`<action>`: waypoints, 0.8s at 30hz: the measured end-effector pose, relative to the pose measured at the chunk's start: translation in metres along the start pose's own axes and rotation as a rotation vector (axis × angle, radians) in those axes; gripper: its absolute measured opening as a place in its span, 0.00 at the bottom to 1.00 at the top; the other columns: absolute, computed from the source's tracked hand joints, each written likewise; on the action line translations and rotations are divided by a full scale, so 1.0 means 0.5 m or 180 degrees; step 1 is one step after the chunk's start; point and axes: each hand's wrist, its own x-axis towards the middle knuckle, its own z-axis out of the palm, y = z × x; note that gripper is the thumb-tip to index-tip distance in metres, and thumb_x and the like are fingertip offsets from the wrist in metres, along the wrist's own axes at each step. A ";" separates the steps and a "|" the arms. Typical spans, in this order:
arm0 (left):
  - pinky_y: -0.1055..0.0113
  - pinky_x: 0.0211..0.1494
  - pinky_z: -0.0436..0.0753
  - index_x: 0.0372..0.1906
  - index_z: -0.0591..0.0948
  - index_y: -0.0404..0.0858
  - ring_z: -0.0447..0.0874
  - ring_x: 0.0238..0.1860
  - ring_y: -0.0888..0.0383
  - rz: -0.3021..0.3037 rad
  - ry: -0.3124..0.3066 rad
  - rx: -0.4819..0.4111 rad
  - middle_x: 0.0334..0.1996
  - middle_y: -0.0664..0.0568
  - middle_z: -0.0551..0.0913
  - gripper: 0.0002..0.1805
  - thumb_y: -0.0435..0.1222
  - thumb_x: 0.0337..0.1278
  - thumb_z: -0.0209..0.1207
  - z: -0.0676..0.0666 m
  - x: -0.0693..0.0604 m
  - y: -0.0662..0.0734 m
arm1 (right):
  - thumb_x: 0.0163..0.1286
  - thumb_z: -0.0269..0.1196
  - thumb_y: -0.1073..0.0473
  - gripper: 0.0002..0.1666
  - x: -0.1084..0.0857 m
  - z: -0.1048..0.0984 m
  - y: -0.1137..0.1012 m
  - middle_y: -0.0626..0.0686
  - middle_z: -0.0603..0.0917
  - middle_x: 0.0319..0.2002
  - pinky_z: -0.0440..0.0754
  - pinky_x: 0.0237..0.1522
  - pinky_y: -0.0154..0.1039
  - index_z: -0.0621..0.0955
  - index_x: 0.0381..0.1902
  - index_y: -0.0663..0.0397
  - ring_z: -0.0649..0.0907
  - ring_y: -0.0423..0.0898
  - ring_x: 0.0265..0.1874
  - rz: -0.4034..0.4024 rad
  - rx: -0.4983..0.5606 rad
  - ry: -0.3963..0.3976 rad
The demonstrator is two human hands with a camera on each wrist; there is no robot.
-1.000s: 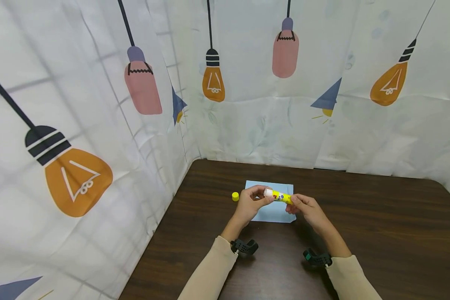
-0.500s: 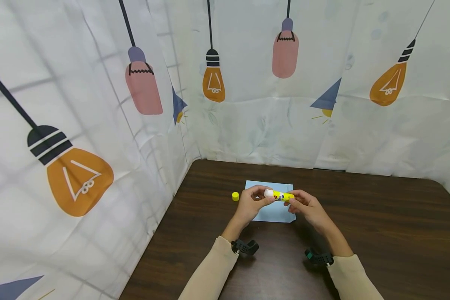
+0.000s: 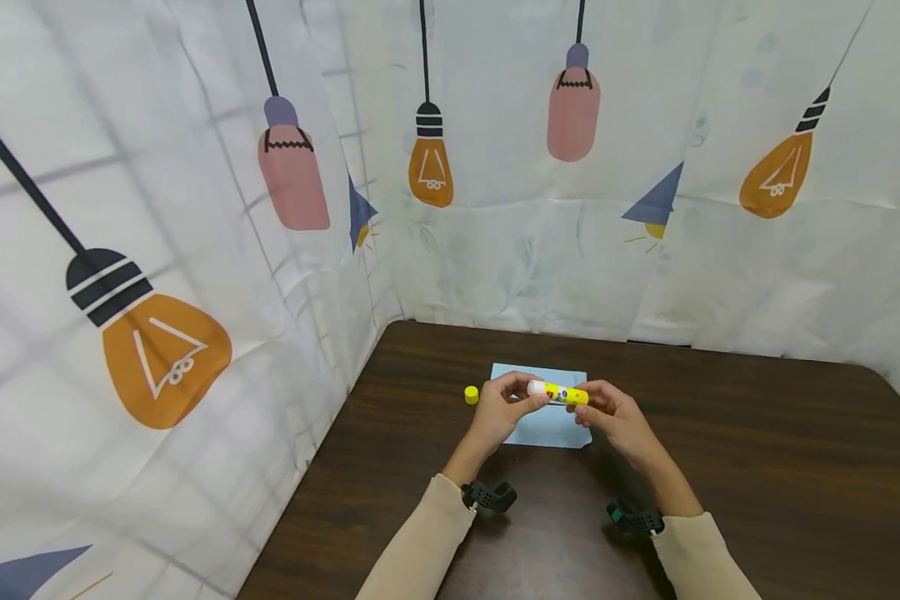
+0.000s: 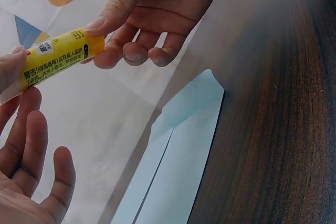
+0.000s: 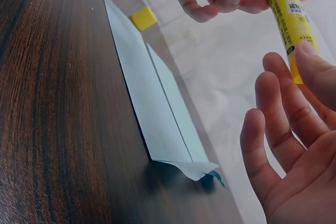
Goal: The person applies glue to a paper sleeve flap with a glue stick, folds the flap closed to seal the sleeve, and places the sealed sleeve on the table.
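Glue stick [image 3: 566, 394] was held up above the table [image 3: 757, 450], between my two hands. My left hand [image 3: 497, 414] pinched the white end with thumb and finger. My right hand [image 3: 621, 423] pinched the yellow end, with only the fingertips. Below, on the table, lay the folded pale blue paper [image 3: 546, 429], curling a bit at the end on my right. Next to the paper, on my left side, was the little yellow cap [image 3: 471, 395]. Farther back hung a white cloth [image 3: 495, 267] with lamps drawn on it.

I thought the stick could slip, because just my fingertips had it. If one hand twisted too hard, it could drop and maybe make a mess on the paper. The cap could roll away if my left hand bumped it, and then be hard to find.

One second before, my right thumb covered more of the yellow end. By this moment more of that end showed, and the thumb sat lower. My left hand had hardly moved. The paper and cap had not moved from their spots on the table.
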 end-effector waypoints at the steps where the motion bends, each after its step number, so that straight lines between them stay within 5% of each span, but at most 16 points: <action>1: 0.72 0.36 0.78 0.48 0.88 0.38 0.79 0.37 0.59 0.0007 0.0001 -0.0010 0.40 0.40 0.86 0.13 0.35 0.59 0.72 0.000 0.000 -0.001 | 0.76 0.63 0.60 0.20 0.000 -0.001 0.000 0.44 0.89 0.41 0.86 0.44 0.35 0.75 0.60 0.65 0.87 0.47 0.38 0.0017 -0.0012 -0.0001; 16: 0.72 0.37 0.78 0.48 0.87 0.36 0.79 0.37 0.61 0.0042 -0.0019 -0.0048 0.40 0.39 0.85 0.12 0.34 0.60 0.71 -0.004 0.003 -0.008 | 0.78 0.60 0.59 0.19 0.003 -0.002 -0.003 0.51 0.89 0.41 0.86 0.44 0.33 0.77 0.58 0.67 0.86 0.45 0.37 0.0001 -0.0183 -0.0045; 24: 0.72 0.37 0.78 0.48 0.87 0.36 0.79 0.36 0.62 0.0021 -0.0045 -0.0059 0.39 0.43 0.85 0.13 0.35 0.60 0.71 -0.004 0.003 -0.006 | 0.81 0.56 0.57 0.19 0.001 -0.003 -0.002 0.64 0.87 0.43 0.86 0.44 0.39 0.78 0.56 0.68 0.84 0.46 0.37 0.0062 -0.0256 -0.0109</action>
